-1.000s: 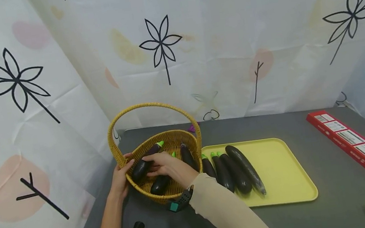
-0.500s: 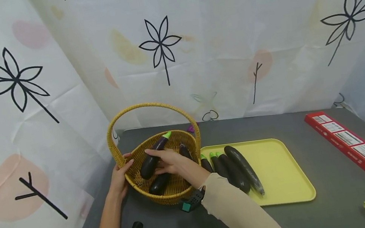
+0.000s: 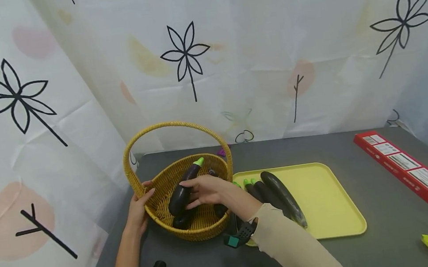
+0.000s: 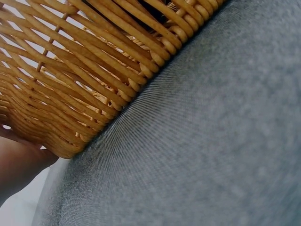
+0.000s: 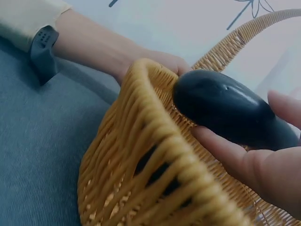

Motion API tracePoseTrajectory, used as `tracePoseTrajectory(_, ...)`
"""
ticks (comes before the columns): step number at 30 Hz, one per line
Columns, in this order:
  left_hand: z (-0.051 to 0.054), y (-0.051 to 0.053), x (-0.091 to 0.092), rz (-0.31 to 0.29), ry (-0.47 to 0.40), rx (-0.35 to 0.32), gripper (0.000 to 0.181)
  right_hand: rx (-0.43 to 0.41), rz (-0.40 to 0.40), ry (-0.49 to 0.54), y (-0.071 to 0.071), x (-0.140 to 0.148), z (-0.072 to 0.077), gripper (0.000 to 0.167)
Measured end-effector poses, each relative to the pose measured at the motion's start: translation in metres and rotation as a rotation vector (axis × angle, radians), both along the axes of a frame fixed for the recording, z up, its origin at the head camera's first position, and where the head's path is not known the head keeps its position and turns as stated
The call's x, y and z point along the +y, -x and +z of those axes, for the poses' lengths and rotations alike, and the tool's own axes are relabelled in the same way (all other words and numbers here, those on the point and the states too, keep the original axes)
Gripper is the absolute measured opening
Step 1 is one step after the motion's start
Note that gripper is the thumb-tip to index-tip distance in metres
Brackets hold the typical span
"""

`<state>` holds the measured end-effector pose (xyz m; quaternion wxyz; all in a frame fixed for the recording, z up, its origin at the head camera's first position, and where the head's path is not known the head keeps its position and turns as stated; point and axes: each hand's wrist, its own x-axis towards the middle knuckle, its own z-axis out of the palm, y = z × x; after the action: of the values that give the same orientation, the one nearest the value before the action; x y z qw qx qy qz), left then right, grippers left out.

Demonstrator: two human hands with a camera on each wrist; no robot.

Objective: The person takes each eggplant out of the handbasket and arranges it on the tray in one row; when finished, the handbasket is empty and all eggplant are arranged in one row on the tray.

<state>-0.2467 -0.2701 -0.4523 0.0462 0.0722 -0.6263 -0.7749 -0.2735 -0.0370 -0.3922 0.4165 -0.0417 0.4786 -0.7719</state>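
Fingers (image 5: 226, 153) around one plump, glossy, near-black, green-capped eggplant (image 3: 180, 197)

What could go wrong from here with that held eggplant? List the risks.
The glossy eggplant might slip from the grip of the right hand. It could bump the lower eggplant in the wicker basket. The basket may tip if the left hand at its rim pulls.

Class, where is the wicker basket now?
In the head view, the wicker basket is left of the yellow tray, with the left hand gripping its left side.
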Motion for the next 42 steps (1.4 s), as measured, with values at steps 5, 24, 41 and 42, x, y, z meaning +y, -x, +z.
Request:
tracePoseTrajectory(5,-0.002,-0.002,0.000,-0.002,0.002,0.004,0.034,0.075,0.006,-0.043,-0.003,0.006,-0.002,0.058)
tracePoseTrajectory(24,0.001,0.000,-0.001,-0.005,-0.010,-0.009,0.032,0.053,0.108,0.026,-0.034,0.050,0.015,0.059)
tracePoseTrajectory(41,0.000,-0.002,-0.001,-0.027,0.000,0.001,0.032,0.301,0.142,-0.195,-0.051,0.103,0.010,0.055)
tracePoseTrajectory(42,0.000,-0.002,-0.001,-0.028,0.001,0.001,0.031,0.293,0.149,-0.190,-0.052,0.107,0.011,0.058)
